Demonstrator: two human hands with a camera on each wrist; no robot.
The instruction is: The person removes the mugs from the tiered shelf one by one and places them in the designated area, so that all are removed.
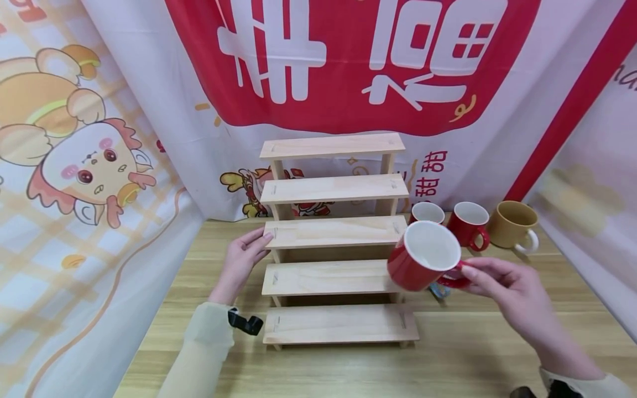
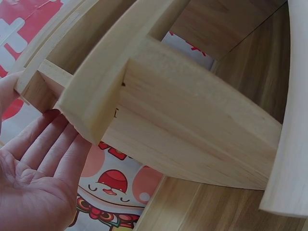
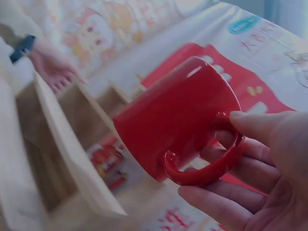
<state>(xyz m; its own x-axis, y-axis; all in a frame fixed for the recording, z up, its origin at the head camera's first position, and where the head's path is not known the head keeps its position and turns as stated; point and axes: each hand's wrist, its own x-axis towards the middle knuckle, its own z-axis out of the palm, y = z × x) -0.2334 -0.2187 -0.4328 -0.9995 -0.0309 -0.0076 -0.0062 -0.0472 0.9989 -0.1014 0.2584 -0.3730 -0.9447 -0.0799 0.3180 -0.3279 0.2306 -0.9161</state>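
My right hand (image 1: 517,298) holds a red mug (image 1: 412,266) with a white inside by its handle. The mug is in the air, over the right end of a stepped wooden shelf rack (image 1: 330,233). In the right wrist view its red side (image 3: 178,118) faces the camera, and thumb and fingers pinch the handle (image 3: 204,173). At the rack's left end, my left hand (image 1: 244,257) grips the end of the middle board. The left wrist view shows the left hand (image 2: 38,178) with its thumb above that board and its fingers beneath.
Right of the rack stand another white-lined mug (image 1: 428,211), a red mug (image 1: 468,221) and a mustard mug (image 1: 511,226) with a white handle. A small blue item (image 1: 440,291) lies partly hidden under the held mug. Printed cloth (image 1: 149,110) surrounds the wood-grain table (image 1: 348,373).
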